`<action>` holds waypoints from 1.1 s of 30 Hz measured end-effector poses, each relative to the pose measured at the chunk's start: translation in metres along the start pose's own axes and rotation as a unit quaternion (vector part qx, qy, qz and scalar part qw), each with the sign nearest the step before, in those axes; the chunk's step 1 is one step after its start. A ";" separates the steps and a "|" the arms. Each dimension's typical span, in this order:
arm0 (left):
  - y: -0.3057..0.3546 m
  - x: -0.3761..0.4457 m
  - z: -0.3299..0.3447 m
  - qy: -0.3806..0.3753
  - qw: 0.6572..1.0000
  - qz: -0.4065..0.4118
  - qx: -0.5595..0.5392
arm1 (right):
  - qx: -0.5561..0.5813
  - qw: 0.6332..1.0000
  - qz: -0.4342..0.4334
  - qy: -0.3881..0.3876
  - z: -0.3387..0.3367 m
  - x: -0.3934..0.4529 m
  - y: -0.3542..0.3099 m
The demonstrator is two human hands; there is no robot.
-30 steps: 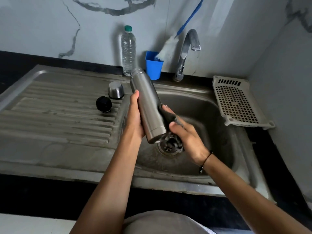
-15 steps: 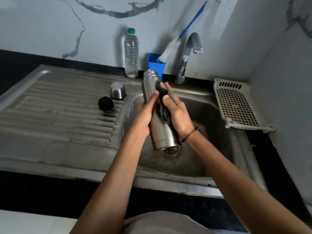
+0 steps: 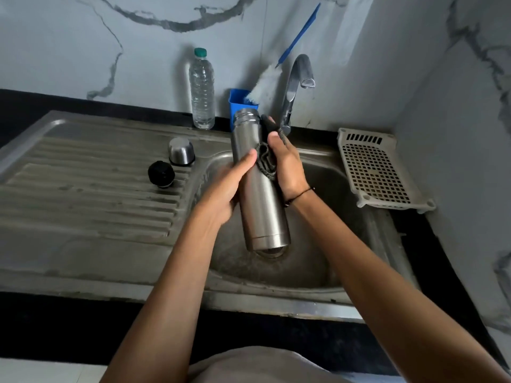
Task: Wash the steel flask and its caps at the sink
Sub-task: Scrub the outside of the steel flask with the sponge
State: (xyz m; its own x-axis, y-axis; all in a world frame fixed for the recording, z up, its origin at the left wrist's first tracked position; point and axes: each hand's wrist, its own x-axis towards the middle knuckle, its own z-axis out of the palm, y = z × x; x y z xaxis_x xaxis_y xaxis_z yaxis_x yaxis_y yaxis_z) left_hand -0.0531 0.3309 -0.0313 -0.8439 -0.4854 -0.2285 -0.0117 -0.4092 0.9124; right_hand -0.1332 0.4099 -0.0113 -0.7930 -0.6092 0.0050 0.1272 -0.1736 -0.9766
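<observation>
Steel flask (image 3: 260,189) now upright; left hand (image 3: 224,186) grips, right hand (image 3: 287,164) pinches scrubber (image 3: 266,161) higher.

Steel flask (image 3: 258,189): brushed cylinder, uncapped, threaded mouth up, nearly upright, tilted slightly, held above sink basin (image 3: 326,244). Steel cap (image 3: 181,150): dome up on drainboard (image 3: 83,189), near basin's left rim. Black cap (image 3: 161,174): just beside it, nearer the front edge.
</observation>
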 end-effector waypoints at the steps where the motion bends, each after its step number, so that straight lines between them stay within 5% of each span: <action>1: 0.000 0.003 0.002 0.036 0.999 0.008 0.002 | 0.013 1.000 0.018 -0.005 0.002 0.002 -0.001; 4: -0.006 0.010 0.004 0.142 0.988 -0.011 -0.052 | -0.063 0.996 0.060 -0.033 0.005 -0.008 0.012; 12: -0.017 0.009 -0.004 0.168 0.985 -0.021 -0.043 | -0.100 0.990 0.040 -0.090 -0.023 -0.073 0.041; 17: -0.017 0.006 -0.012 0.120 0.986 -0.045 -0.103 | 0.062 0.994 0.078 -0.033 -0.034 -0.071 0.025; 23: -0.008 0.000 0.006 0.020 0.998 -0.050 -0.030 | 0.017 0.999 0.051 0.007 -0.004 -0.004 0.006; 30: -0.009 0.007 -0.015 0.208 0.974 0.016 -0.090 | -0.231 0.965 0.008 -0.122 -0.006 -0.057 0.047; 33: -0.011 0.010 -0.024 0.222 0.971 0.054 -0.067 | -0.176 0.974 0.043 -0.138 -0.024 -0.082 0.055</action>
State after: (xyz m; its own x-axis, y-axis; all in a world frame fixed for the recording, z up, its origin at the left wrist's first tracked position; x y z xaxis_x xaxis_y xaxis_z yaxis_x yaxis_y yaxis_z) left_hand -0.0487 0.3121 -0.0513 -0.5214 -0.8046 -0.2842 0.1591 -0.4189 0.8940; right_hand -0.0760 0.4689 -0.0709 -0.5927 -0.8024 -0.0690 -0.0643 0.1325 -0.9891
